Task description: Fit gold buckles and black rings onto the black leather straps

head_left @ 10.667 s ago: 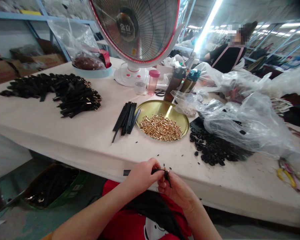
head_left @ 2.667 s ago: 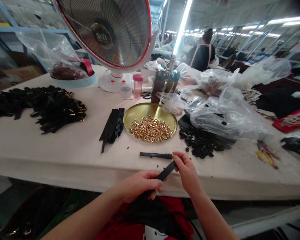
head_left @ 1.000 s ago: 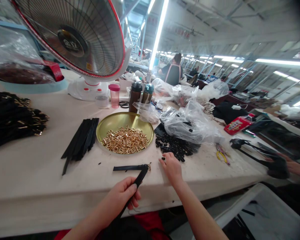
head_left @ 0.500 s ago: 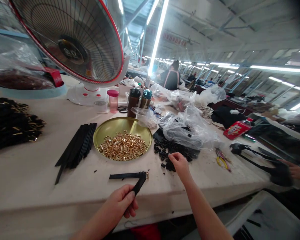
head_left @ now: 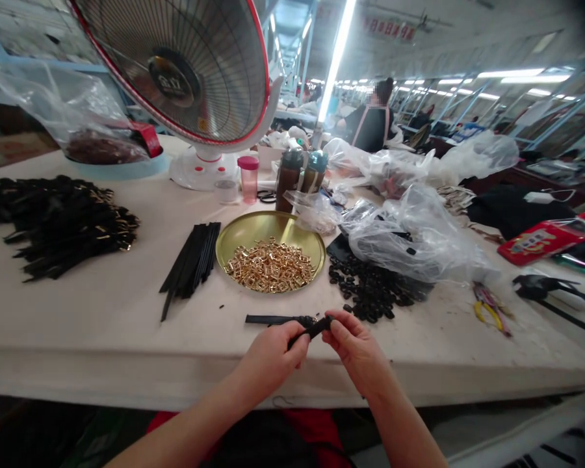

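Note:
My left hand [head_left: 275,351] is closed around a black strap [head_left: 316,329], near the front of the table. At the strap's far end, the fingertips of my right hand [head_left: 355,344] are pinched together; whether a small black piece is between them too is hidden. Just behind my hands lies a second black strap [head_left: 273,319] with a bit of gold-coloured metal by its right end. Small black pieces [head_left: 370,292] form a loose pile behind my right hand. Gold-coloured buckles [head_left: 273,265] are heaped in a round brass-coloured tray [head_left: 231,235].
Flat black strips [head_left: 192,260] lie left of the tray, and a heap of black straps with gold ends [head_left: 73,224] farther left. Behind stand a fan [head_left: 190,84], a pink-lidded cup [head_left: 248,181] and bottles [head_left: 288,179]. Plastic bags [head_left: 409,234] and yellow-handled pliers [head_left: 487,313] are rightward.
My right hand has left the pile of black pieces and come to the strap's end in my left hand. The view has swung right; a co-worker's hand at the right edge is gone from view.

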A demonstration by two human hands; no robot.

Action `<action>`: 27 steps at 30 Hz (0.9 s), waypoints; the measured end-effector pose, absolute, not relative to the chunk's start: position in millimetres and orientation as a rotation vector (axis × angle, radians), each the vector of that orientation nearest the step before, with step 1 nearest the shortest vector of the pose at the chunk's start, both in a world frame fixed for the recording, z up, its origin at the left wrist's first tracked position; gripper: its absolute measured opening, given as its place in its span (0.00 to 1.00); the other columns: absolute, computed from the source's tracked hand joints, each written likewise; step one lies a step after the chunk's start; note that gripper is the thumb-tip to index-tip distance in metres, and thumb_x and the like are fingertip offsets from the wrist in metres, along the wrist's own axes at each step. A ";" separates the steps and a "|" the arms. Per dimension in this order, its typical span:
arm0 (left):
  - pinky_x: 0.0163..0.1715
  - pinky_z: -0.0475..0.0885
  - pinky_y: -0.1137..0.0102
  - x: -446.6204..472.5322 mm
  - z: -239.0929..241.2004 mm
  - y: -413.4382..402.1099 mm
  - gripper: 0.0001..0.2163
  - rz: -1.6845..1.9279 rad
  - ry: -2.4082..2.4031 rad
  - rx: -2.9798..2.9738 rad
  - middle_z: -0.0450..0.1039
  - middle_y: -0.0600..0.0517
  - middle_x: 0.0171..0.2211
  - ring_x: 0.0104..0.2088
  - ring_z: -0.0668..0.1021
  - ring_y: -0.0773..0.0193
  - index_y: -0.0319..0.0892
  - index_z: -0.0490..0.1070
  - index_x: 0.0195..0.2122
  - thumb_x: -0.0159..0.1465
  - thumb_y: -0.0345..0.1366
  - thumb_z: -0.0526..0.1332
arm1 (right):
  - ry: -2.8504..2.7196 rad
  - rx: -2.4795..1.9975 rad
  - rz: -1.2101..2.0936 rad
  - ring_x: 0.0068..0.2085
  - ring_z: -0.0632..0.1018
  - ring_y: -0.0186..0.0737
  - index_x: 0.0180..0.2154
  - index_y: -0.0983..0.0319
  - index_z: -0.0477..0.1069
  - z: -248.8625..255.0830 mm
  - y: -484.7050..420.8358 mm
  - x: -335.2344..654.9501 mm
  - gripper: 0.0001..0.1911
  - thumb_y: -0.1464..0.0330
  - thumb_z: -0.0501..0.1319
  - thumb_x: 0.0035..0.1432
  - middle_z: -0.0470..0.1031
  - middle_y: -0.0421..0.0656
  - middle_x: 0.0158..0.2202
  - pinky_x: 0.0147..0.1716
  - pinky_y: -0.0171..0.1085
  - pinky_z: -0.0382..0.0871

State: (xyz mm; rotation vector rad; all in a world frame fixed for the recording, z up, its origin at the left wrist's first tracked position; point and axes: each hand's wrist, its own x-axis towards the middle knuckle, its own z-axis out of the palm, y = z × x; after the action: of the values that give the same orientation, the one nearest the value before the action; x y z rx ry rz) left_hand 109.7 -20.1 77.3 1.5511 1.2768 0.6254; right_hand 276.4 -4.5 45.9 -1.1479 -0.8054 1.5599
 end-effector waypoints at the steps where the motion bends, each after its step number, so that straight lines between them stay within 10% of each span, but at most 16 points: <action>1: 0.20 0.56 0.76 106.0 79.5 -21.9 0.10 0.607 1.281 1.597 0.65 0.56 0.18 0.19 0.66 0.69 0.40 0.67 0.29 0.59 0.39 0.50 | -0.891 -1.180 1.530 0.28 0.73 0.32 0.33 0.60 0.72 45.6 -6.0 276.2 0.14 0.63 0.66 0.42 0.74 0.39 0.29 0.32 0.35 0.69; 27: 0.23 0.60 0.76 71.8 74.7 -51.8 0.10 0.480 1.299 1.685 0.66 0.56 0.20 0.21 0.68 0.70 0.40 0.64 0.26 0.60 0.36 0.48 | -0.970 -1.274 1.594 0.25 0.65 0.31 0.31 0.62 0.72 20.0 -37.5 240.5 0.15 0.60 0.67 0.39 0.68 0.37 0.23 0.28 0.32 0.61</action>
State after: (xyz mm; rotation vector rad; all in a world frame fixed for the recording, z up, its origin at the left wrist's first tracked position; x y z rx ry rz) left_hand 71.8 -51.8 74.7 1.6855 1.2992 0.4800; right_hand 240.5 -37.5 20.0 -1.2735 -0.9695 1.5942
